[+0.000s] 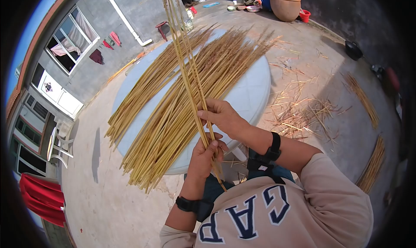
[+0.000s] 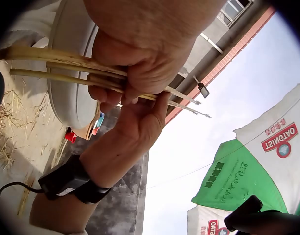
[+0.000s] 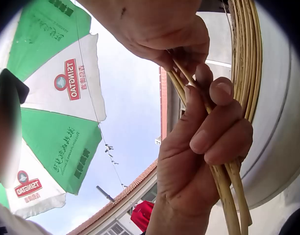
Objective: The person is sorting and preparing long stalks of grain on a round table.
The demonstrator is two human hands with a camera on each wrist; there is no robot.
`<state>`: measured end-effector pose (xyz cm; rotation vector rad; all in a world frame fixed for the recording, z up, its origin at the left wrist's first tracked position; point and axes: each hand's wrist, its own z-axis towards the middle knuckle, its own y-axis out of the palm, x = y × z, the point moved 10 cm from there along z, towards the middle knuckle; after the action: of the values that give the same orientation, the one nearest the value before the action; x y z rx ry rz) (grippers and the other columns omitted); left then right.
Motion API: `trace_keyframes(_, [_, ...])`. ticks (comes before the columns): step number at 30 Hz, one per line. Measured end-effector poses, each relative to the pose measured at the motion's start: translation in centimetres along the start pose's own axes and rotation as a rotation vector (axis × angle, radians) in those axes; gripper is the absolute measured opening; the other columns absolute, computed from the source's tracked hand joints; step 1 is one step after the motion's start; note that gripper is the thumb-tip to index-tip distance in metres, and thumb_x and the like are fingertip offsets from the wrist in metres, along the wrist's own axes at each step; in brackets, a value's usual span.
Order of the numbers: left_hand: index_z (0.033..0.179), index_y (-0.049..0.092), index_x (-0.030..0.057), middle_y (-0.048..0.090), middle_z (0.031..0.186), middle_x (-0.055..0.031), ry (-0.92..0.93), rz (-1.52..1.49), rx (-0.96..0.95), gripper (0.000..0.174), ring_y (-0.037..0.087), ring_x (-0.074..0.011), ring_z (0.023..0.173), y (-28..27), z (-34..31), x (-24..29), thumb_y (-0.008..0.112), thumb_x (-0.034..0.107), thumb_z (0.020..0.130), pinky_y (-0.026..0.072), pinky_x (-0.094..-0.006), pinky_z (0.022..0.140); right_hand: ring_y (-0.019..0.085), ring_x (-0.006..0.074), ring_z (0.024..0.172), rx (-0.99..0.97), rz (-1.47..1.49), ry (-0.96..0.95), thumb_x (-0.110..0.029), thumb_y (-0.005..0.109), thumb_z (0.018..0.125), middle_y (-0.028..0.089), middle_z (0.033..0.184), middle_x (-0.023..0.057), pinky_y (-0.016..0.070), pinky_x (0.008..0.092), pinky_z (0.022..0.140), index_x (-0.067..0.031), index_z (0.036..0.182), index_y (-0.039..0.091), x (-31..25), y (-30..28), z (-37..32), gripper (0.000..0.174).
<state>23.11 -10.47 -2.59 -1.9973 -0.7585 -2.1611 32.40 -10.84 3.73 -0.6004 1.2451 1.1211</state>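
Note:
A few long, dry reed-like stalks (image 1: 187,74) stand tilted in front of me, feathery ends up and away, cut ends by my lap. My left hand (image 1: 204,155) grips them low down, its fingers curled round them in the right wrist view. Just above it, my right hand (image 1: 223,115) pinches stalks between thumb and fingers. In the left wrist view the cut ends of the stalks (image 2: 66,58) stick out beside the left hand (image 2: 155,34). Beyond the hands, a large pile of similar stalks (image 1: 173,118) lies across a round pale table (image 1: 242,92).
Broken straw bits (image 1: 303,113) litter the ground right of the table. Two stalk bundles (image 1: 363,99) lie farther right. At the back stand a clay pot (image 1: 285,6) and a red bucket (image 1: 305,16). A white chair (image 1: 58,146) is at left; a green-and-white umbrella (image 3: 57,142) hangs overhead.

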Motion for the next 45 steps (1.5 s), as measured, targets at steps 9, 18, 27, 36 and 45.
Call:
trace_keyframes(9, [0.104,0.051,-0.0044,0.063,0.087,-0.0208,-0.056,-0.148,0.078,0.023,0.065,-0.0249,0.068,-1.7,-0.9,-1.4,0.052,0.011,0.087,0.0543,-0.0318,0.056,0.052,0.0087,0.075,0.090,-0.009,-0.006,-0.014,0.062,0.082,0.058,0.084,0.0013,0.0441,0.0238,0.067,-0.0028,0.098,0.058,0.6,-0.6,-0.8,0.020])
trace_keyframes(18, [0.106,0.051,-0.0053,0.062,0.091,-0.0222,-0.083,-0.188,0.079,0.024,0.065,-0.0295,0.076,-1.9,-1.2,-1.7,0.051,0.010,0.087,0.0558,-0.0364,0.063,0.053,0.0084,0.070,0.027,0.055,0.106,-0.012,0.062,0.079,0.059,0.076,0.0010,0.0423,0.0224,0.063,-0.0036,0.093,0.059,2.5,-0.5,-0.4,0.016])
trace_keyframes(27, [0.118,0.043,-0.0074,0.057,0.103,-0.0254,-0.147,-0.327,-0.023,0.036,0.060,-0.0348,0.095,-0.7,-1.3,-1.3,0.046,0.014,0.089,0.0536,-0.0417,0.076,0.056,0.0095,0.069,0.048,0.094,0.219,-0.013,0.061,0.082,0.061,0.077,0.0019,0.0428,0.0226,0.062,-0.0052,0.093,0.060,3.7,-1.4,-0.5,0.014])
trace_keyframes(36, [0.116,0.046,-0.0041,0.060,0.100,-0.0212,-0.163,-0.252,-0.107,0.032,0.063,-0.0299,0.085,0.5,-1.2,-2.1,0.045,0.014,0.091,0.0543,-0.0379,0.071,0.052,0.0086,0.070,-0.031,0.049,0.161,-0.014,0.063,0.081,0.057,0.078,0.0011,0.0439,0.0224,0.064,-0.0029,0.094,0.059,4.0,0.8,-0.9,0.018])
trace_keyframes(45, [0.119,0.043,-0.0036,0.059,0.101,-0.0215,-0.148,-0.303,-0.070,0.037,0.063,-0.0286,0.085,0.3,-1.8,-1.9,0.044,0.022,0.092,0.0539,-0.0374,0.072,0.052,0.0097,0.066,-0.004,0.087,0.378,-0.013,0.063,0.080,0.054,0.077,0.0035,0.0437,0.0233,0.051,-0.0005,0.093,0.056,4.2,1.8,-2.4,0.019])
